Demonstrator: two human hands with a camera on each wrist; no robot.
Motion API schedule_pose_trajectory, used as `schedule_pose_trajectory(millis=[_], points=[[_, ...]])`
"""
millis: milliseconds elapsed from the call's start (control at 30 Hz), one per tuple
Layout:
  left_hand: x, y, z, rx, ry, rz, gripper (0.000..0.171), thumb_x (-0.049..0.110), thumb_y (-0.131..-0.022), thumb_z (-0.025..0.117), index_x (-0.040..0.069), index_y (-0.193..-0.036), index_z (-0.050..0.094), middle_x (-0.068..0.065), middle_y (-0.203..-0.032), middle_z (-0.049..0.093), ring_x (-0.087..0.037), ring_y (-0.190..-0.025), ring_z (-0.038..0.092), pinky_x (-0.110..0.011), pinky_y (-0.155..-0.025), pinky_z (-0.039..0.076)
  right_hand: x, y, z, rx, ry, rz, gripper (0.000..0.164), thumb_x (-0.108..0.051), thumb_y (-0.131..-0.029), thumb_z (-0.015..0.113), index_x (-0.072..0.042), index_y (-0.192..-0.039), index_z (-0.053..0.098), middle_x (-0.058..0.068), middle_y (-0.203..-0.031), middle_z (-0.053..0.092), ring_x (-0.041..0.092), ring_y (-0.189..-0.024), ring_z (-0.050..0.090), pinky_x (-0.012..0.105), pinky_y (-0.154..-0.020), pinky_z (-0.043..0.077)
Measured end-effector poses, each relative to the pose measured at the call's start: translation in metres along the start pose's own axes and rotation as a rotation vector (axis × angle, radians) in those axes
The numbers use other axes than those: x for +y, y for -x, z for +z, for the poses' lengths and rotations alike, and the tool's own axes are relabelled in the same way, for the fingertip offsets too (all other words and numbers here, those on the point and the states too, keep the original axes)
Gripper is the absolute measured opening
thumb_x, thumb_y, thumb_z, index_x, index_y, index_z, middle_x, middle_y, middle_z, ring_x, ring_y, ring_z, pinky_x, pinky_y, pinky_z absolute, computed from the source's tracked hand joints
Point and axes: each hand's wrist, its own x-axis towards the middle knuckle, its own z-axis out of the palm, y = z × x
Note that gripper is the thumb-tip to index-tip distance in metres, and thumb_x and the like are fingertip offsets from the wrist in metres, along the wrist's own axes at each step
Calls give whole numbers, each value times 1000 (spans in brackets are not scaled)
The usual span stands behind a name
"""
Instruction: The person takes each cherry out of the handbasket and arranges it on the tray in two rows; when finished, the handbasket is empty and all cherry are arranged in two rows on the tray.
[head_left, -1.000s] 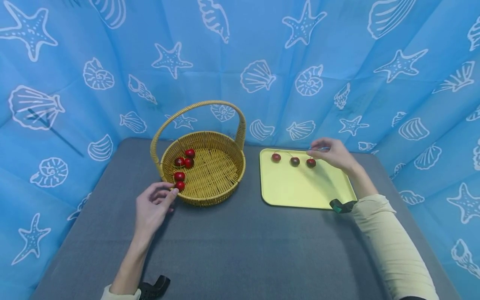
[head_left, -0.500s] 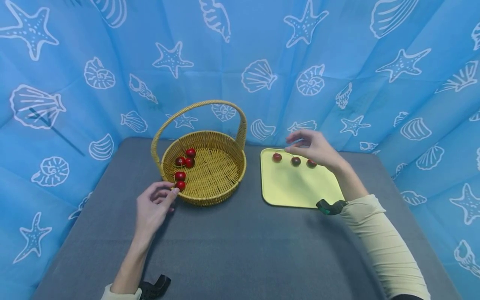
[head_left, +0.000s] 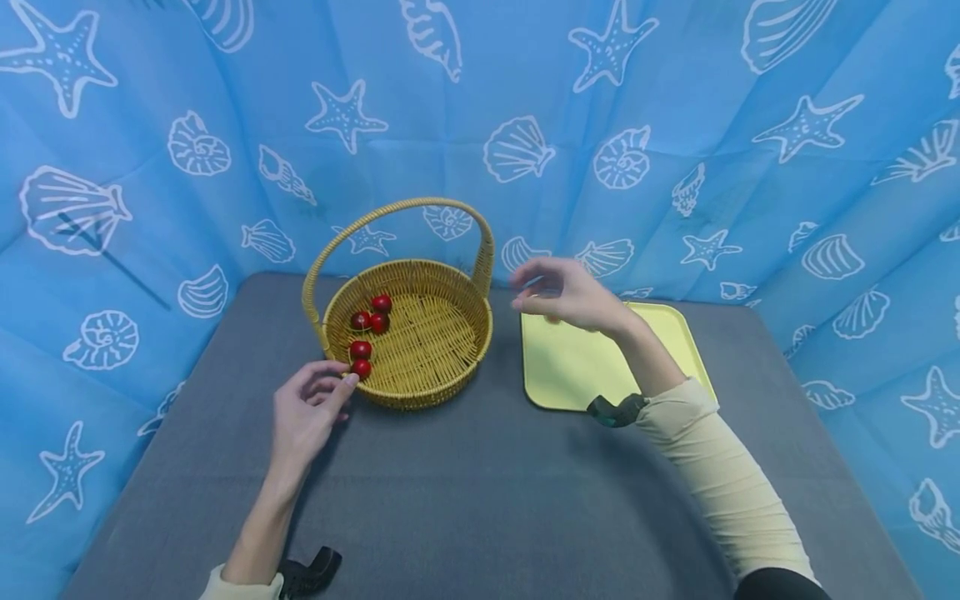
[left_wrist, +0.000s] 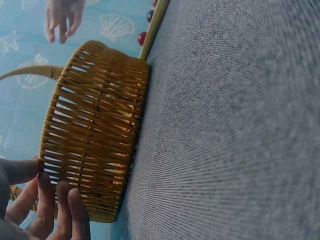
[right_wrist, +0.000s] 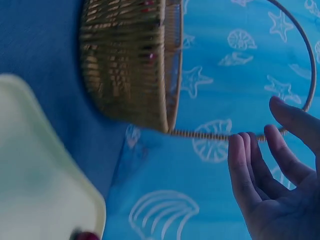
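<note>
A woven basket [head_left: 408, 398] with a tall arched handle stands at centre left, and several red cherries [head_left: 380, 322] lie along its left side. My left hand [head_left: 300, 412] pinches the basket's near left rim between thumb and fingers; the left wrist view shows the fingertips against the weave [left_wrist: 95, 125]. Between basket and yellow tray, my right hand [head_left: 573, 296] hovers over the tray's far left corner, fingers parted and loosely bent around nothing. It hides most of the tray's cherries in the head view; in the left wrist view one cherry [left_wrist: 142, 38] shows by the tray edge.
The yellow tray [head_left: 570, 375] lies right of the basket on a grey cloth-covered table [head_left: 465, 500]. Behind them hangs a blue curtain [head_left: 450, 100] printed with white shells and starfish. The basket handle [head_left: 416, 202] arches up high.
My right hand has moved left from above the tray's right-hand cherry, across the tray's far side toward the basket. The left hand has stayed at the basket rim.
</note>
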Motion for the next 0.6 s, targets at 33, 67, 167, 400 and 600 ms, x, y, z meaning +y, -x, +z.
schedule_pose_trajectory(millis=[33, 67, 167, 400, 600], points=[[0, 0, 0, 1, 1, 2, 32, 30, -102, 79, 9, -125, 72, 1, -93, 74, -15, -80, 75, -28, -67, 67, -3, -4, 4, -16, -6, -21, 35, -9, -98, 81, -3, -130, 69, 17, -129, 72, 16, -108, 75, 30, -76, 64], [0, 0, 0, 3, 1, 4, 32, 29, -102, 79, 8, -125, 72, 1, -93, 74, -15, -80, 75, -28, -67, 67, -5, -8, 7, -31, -11, -43, 35, -7, -97, 81, -2, -129, 70, 18, -129, 72, 18, -109, 75, 31, -80, 65], [-1, 0, 0, 5, 3, 12, 30, 28, -102, 79, 8, -124, 72, 2, -92, 74, -15, -80, 75, -28, -66, 67, -10, -20, 18, -77, -13, -100, 34, -2, -96, 81, 1, -128, 70, 21, -128, 72, 24, -111, 76, 33, -96, 66], [-1, 0, 0, 3, 9, 18, 30, 27, -102, 79, 8, -125, 72, 5, -91, 74, -14, -79, 75, -26, -66, 66, -21, -51, 40, -200, -1, -138, 35, -6, -98, 80, -1, -130, 69, 17, -129, 73, 26, -116, 75, 38, -107, 64], [0, 1, 0, 3, 6, 12, 32, 29, -102, 79, 8, -126, 71, 7, -91, 73, -14, -80, 76, -27, -67, 67, -31, -79, 54, -269, 33, -162, 33, -10, -99, 79, -2, -130, 70, 15, -126, 74, 25, -115, 75, 35, -106, 63]])
